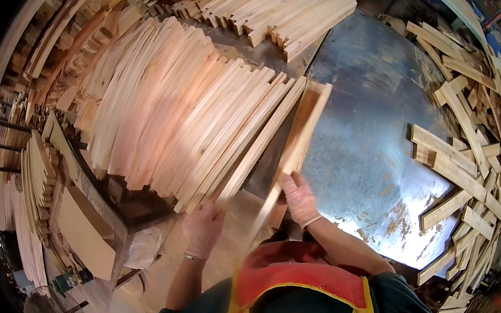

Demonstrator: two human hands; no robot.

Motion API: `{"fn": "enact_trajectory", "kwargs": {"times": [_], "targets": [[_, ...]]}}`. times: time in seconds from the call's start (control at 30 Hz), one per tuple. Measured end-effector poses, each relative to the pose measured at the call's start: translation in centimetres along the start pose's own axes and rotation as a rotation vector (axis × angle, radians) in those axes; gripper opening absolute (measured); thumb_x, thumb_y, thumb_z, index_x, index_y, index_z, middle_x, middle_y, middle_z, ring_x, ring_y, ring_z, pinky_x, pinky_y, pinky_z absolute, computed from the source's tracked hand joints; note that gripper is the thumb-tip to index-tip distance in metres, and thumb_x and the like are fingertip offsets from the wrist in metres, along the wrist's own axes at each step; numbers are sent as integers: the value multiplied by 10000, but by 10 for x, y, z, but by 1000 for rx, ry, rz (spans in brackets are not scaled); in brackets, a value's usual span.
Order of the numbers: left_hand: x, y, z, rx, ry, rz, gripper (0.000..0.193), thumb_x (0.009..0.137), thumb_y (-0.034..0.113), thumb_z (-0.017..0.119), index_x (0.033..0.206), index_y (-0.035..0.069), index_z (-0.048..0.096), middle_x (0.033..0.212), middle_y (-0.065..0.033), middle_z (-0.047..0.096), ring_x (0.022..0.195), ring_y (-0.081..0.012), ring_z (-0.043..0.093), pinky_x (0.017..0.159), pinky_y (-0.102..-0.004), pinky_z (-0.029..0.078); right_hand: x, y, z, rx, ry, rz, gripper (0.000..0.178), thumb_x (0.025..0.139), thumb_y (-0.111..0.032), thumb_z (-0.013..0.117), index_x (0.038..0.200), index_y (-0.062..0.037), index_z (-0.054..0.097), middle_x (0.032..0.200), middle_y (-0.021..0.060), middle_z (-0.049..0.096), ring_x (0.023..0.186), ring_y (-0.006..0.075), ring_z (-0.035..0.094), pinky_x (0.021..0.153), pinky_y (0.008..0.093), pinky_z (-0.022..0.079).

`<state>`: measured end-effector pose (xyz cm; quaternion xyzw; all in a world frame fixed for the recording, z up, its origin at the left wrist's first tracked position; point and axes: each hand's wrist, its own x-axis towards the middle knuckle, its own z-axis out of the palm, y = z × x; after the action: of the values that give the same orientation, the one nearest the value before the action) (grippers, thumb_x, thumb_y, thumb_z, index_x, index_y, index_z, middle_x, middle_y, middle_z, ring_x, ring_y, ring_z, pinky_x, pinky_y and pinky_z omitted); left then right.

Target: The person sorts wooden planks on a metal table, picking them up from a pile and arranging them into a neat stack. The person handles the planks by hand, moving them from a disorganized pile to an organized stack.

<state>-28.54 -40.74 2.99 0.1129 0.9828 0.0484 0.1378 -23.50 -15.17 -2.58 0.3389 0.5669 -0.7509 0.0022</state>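
Observation:
My right hand [299, 200], in a pale work glove, is closed around a long wooden board [303, 138]. This board is tilted on edge at the right side of the row, its near end blurred. My left hand [200, 232], gloved too, has its fingers curled at the near end of another light wooden strip [265, 139], just left of the held board. Left of that strip, many similar boards stand side by side in a slanting row [169, 109]. Part of the left fingers is hidden behind the board ends.
A worn metal tabletop [369, 108] lies to the right, with a jumbled heap of wood offcuts [474, 165] along its far side. A second row of boards [281, 10] sits beyond. Stacked lumber [72, 28] rises at the left, near a metal-framed stand [95, 200].

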Motion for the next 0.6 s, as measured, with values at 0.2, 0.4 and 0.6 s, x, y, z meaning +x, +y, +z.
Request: {"fn": "enact_trajectory", "kwargs": {"times": [0.2,0.4,0.6], "targets": [[1,-12,15,67,289,216,603,895,383,747,1414,100,628,1394,-157,632,1289,-377,589,1086,-529,463,44,-34,56,-263,-365,404,609,1016,-526,654,1284,21,643,1071,156,708,963,256,693,865,375,576],[7,91,58,45,174,328,854,838,477,803,1549,106,511,1528,-130,538,1332,-400,550,1100,-541,458,69,-47,-51,-608,-254,-341,691,993,-512,675,1475,-23,594,1417,190,674,1321,319,640,1108,378,497],[33,177,95,171,32,122,1137,749,621,832,1637,91,359,1511,-192,509,1330,-381,526,1123,-498,439,61,-156,-328,-1446,150,-424,840,793,-498,810,1475,-99,525,1433,195,629,1365,394,571,1150,488,452]]}}
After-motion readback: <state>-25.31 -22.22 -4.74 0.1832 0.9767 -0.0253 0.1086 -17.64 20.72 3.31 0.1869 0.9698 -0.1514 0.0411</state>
